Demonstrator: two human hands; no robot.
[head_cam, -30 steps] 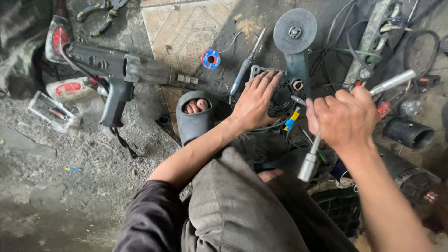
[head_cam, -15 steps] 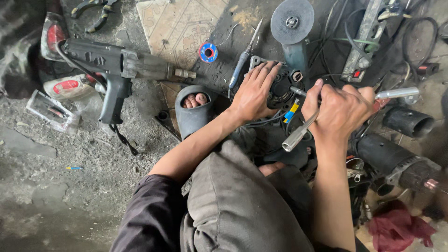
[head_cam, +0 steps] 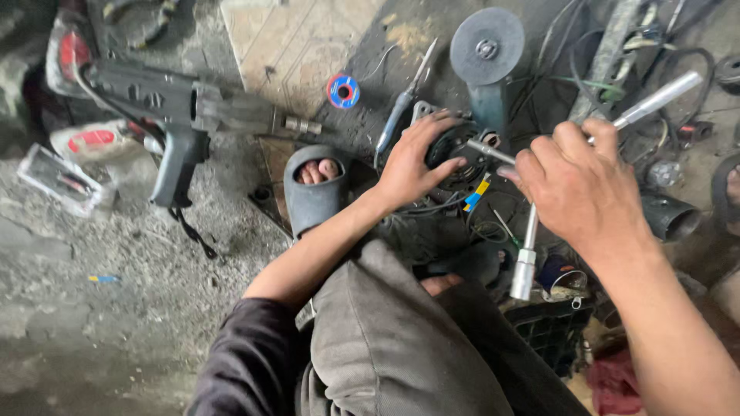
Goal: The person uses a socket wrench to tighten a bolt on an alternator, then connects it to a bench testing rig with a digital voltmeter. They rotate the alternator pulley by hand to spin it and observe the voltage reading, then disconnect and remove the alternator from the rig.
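Observation:
My left hand point(head_cam: 414, 158) presses down on a round black motor part point(head_cam: 455, 154) with wires, lying on the floor. My right hand point(head_cam: 574, 189) grips a silver cross-shaped socket wrench point(head_cam: 526, 258). One arm of the wrench points down toward my knee, another sticks up to the right point(head_cam: 655, 100), and a third reaches left onto the black part. My foot in a grey slide sandal point(head_cam: 311, 192) rests just left of the part.
A large grey power drill point(head_cam: 166, 108) lies at the left. An angle grinder with a disc point(head_cam: 487, 46) stands behind the part. A blue solder spool point(head_cam: 343, 90), a soldering iron point(head_cam: 401, 104), tangled cables point(head_cam: 617, 69) and a black pipe point(head_cam: 671, 216) lie around.
My right hand has turned the cross wrench, so one arm swung from pointing down-left to pointing straight down. My left hand has stayed on the black part. The camera has moved closer.

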